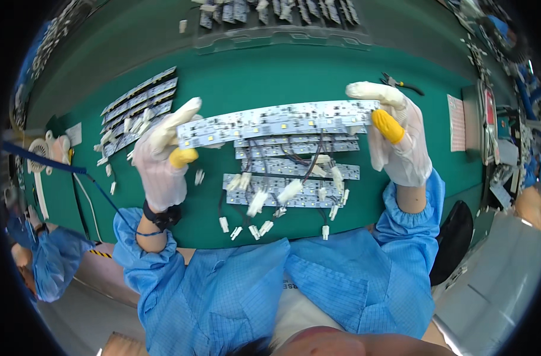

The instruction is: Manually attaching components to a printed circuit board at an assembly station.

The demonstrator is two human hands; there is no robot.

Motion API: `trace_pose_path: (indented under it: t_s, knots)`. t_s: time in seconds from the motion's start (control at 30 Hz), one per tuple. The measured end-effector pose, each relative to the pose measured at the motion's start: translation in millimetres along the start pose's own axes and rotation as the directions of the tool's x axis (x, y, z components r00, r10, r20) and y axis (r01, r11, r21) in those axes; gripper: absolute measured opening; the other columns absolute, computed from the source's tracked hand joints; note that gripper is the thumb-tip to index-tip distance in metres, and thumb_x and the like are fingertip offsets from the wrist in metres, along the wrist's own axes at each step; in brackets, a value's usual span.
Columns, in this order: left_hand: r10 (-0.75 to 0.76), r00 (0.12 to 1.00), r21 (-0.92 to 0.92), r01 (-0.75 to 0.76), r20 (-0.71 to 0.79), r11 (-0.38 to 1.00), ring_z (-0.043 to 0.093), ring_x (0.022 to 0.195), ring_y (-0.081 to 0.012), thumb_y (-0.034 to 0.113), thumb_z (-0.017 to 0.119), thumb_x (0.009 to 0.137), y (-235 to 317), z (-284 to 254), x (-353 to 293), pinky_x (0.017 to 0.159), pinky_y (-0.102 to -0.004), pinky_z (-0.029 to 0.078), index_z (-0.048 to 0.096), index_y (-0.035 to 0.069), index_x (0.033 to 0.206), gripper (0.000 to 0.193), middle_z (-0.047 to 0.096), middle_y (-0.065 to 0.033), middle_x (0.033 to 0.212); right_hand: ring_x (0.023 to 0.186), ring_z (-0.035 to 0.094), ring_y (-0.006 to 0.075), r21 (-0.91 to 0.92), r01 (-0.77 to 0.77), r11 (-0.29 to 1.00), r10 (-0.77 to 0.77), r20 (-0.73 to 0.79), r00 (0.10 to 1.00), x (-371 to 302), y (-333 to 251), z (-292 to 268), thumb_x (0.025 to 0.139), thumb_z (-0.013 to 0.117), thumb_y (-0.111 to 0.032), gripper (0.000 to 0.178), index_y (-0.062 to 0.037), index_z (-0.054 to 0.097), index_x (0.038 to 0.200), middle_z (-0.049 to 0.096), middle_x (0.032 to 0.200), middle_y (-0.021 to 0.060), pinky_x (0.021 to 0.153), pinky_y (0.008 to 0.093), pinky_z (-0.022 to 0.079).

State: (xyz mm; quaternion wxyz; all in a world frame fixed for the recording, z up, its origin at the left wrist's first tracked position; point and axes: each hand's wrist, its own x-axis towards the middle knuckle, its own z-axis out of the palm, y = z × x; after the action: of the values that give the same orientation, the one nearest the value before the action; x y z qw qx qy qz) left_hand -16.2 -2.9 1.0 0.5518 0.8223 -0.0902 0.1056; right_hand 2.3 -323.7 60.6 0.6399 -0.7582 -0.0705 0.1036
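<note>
A long white LED circuit board strip (pixel 282 120) is held up level above the mat, its small yellow LEDs and dark components facing me. My left hand (pixel 166 145), in a white glove with a yellow thumb cover, is closed on the strip's left end. At the right end my right hand (pixel 395 130), gloved the same way, pinches it between thumb and fingers. Beneath it lie several similar strips (pixel 347 172), with dark wires and white connectors (pixel 257 203) spread over them. The held strip partly hides the uppermost of these.
Another row of LED strips (pixel 141 98) lies left on the green mat (pixel 264 65). A clear plastic tray (pixel 282 38) of strips stands at the far edge. Pliers (pixel 401 84) rest far right; a small fan (pixel 40 153) stands left. A blue cord (pixel 104 193) runs to my left wrist.
</note>
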Motion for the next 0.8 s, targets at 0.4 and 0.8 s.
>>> trace_pose_path:
  t_s: [0.4, 0.8]
  knots:
    - [0.005, 1.000, -0.123, -0.007, -0.020, 0.992, 0.064, 0.091, -0.0162, 0.041, 0.074, 0.078, -7.6, 1.5, 0.0, 0.080, -0.0266, 0.050, 0.061, -0.004, 0.118, 0.062, 0.066, -0.0147, 0.106, 0.039, 0.045, 0.0012, 0.098, 0.058, 0.994, -0.058, 0.005, 0.998, -2.7, 8.0, -2.0, 0.088, 0.058, -0.025, 0.041, 0.0055, 0.057, 0.115, 0.056, 0.057, -0.0007, 0.044, 0.0123, 0.035]
    - [0.134, 0.991, -0.018, -0.133, 0.012, 0.991, 0.064, 0.082, -0.0213, 0.055, 0.064, 0.078, 0.4, -0.1, 0.2, 0.072, -0.0288, 0.050, 0.065, -0.003, 0.111, 0.067, 0.067, -0.0137, 0.094, 0.049, 0.046, 0.0018, 0.102, 0.111, 0.989, -0.111, -0.001, 0.994, 2.5, 15.4, -1.1, 0.086, 0.059, -0.028, 0.041, 0.0013, 0.060, 0.115, 0.061, 0.070, 0.0011, 0.052, 0.0157, 0.036]
